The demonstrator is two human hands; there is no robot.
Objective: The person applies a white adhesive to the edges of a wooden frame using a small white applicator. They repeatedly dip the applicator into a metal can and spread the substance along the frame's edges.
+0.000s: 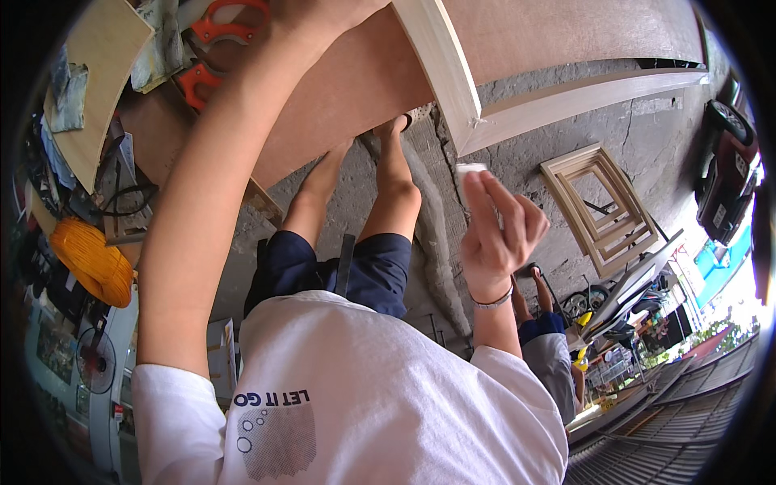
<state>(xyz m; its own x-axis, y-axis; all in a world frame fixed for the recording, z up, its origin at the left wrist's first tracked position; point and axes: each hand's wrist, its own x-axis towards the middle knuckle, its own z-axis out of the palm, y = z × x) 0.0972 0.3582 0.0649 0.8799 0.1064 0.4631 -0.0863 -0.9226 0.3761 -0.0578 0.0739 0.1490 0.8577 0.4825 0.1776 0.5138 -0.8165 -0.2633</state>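
Note:
A wooden frame [439, 57] of pale timber lies on a brown plywood sheet [357, 91], with its corner towards me. My left hand [330, 13] reaches to the top edge of the view beside the frame's rail. Its fingers are cut off there, so their grip cannot be seen. Just below the corner, my right hand [500, 227] is raised and slightly blurred. Between its thumb and fingertips it pinches a small white piece [471, 168], whose material is unclear. A small rough spot shows at the frame's corner joint.
Orange-handled handsaws [200, 85] lie left of the sheet, near wood scraps and a bundle of orange cord [91, 262]. Several wooden frames [600, 209] are stacked on the concrete floor to the right. Behind them are another person [548, 357] and a parked car [727, 182].

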